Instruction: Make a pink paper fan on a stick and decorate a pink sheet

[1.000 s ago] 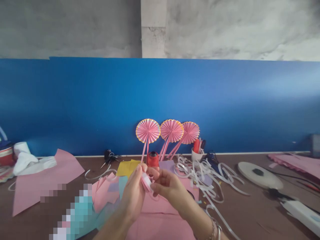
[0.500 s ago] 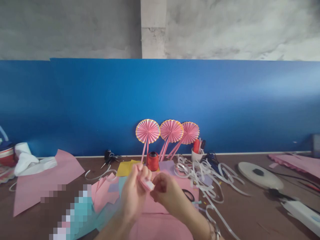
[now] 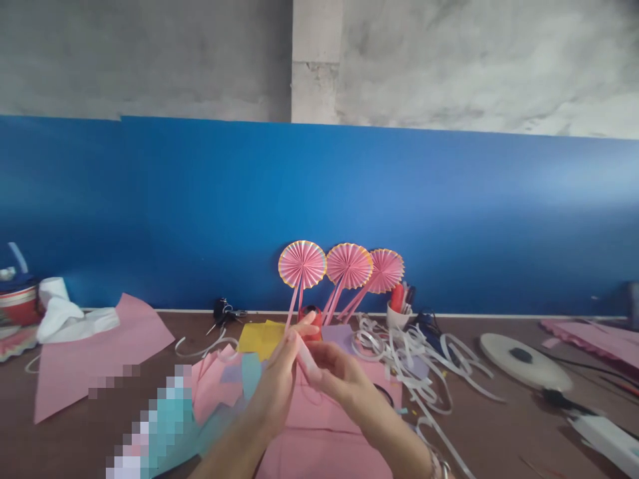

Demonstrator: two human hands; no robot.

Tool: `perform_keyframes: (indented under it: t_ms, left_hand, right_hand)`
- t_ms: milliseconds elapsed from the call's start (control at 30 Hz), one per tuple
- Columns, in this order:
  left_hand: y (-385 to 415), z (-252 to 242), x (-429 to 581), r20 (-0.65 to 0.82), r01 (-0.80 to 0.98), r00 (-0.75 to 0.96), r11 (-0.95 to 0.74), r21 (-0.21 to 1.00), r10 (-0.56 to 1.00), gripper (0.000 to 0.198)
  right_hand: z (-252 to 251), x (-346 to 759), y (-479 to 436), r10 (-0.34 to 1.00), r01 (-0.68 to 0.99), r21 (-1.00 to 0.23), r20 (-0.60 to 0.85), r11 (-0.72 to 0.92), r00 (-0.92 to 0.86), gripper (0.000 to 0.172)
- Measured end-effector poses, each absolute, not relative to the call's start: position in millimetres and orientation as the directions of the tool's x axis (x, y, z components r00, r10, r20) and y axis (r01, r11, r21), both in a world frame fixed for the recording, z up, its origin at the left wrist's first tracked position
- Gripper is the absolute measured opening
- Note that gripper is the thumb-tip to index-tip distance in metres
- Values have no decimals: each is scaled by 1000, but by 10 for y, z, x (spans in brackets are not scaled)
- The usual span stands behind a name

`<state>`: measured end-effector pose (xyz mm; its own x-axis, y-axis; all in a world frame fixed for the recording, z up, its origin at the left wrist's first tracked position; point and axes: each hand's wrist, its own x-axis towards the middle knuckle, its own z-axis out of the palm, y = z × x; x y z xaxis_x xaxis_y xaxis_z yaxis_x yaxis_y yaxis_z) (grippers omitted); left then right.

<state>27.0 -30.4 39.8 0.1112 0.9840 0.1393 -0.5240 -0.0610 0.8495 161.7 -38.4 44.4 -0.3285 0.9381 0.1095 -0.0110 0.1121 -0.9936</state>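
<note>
A small folded pink paper piece (image 3: 306, 360) is held between my two hands above the pink sheets (image 3: 324, 452). My left hand (image 3: 279, 376) grips its left side, fingers pointing up and away. From the right, my right hand (image 3: 344, 379) pinches the lower end between thumb and curled fingers. Just beyond the fingertips stands a red thread spool (image 3: 313, 319), partly hidden by my left hand. Behind it, three pleated pink paper fans with yellow edges, the nearest being the left fan (image 3: 302, 265), lean against the blue panel (image 3: 210, 199).
Tangled white strips (image 3: 414, 352) lie to the right, beside a white cup (image 3: 398, 315) of pens. Further right are a pale oval object (image 3: 524, 362) and a white power strip (image 3: 606, 442). Keys (image 3: 224, 313), yellow paper (image 3: 257, 338) and pink paper (image 3: 104, 356) lie left.
My hands have come closer together and turned the folded pink paper more upright. The right fingers, earlier near its end, now pinch it. The view has shifted slightly.
</note>
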Motion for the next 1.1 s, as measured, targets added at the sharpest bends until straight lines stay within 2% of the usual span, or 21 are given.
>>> perform_keyframes:
  t_ms: [167, 300, 433, 600, 733, 900, 1000, 1100]
  left_hand:
    - [-289, 443, 219, 179, -331, 157, -119, 936, 971, 33]
    - [-244, 495, 154, 168, -52, 224, -160, 986, 960, 25]
    - [-220, 487, 151, 147, 130, 156, -168, 977, 977, 18]
    - [-241, 506, 148, 104, -31, 239, -99, 995, 966, 22]
    - [-253, 512, 109, 61, -116, 357, -21, 993, 932, 34]
    - [-237, 466, 100, 59, -258, 524, 92, 962, 850, 41]
    - [-232, 423, 145, 74, -364, 517, 141, 921, 853, 42]
    - [-236, 399, 186, 89, -477, 482, 176, 861, 872, 46]
  right_hand:
    - [386, 1661, -261, 948, 53, -991, 102, 123, -300, 33]
    - [420, 1746, -216, 962, 269, -936, 171, 226, -214, 19]
    - [486, 1793, -237, 952, 372, -892, 164, 255, -260, 11]
    - [579, 1865, -261, 934, 327, -921, 91, 211, -344, 28]
    - [617, 1960, -243, 916, 232, -956, 75, 178, -395, 30]
    - [484, 2044, -138, 866, -54, -999, 31, 5, -499, 24]
    - [407, 2039, -93, 857, -226, -967, 16, -118, -514, 22]
    - [400, 2021, -84, 859, -325, -927, 8, -185, -511, 22]
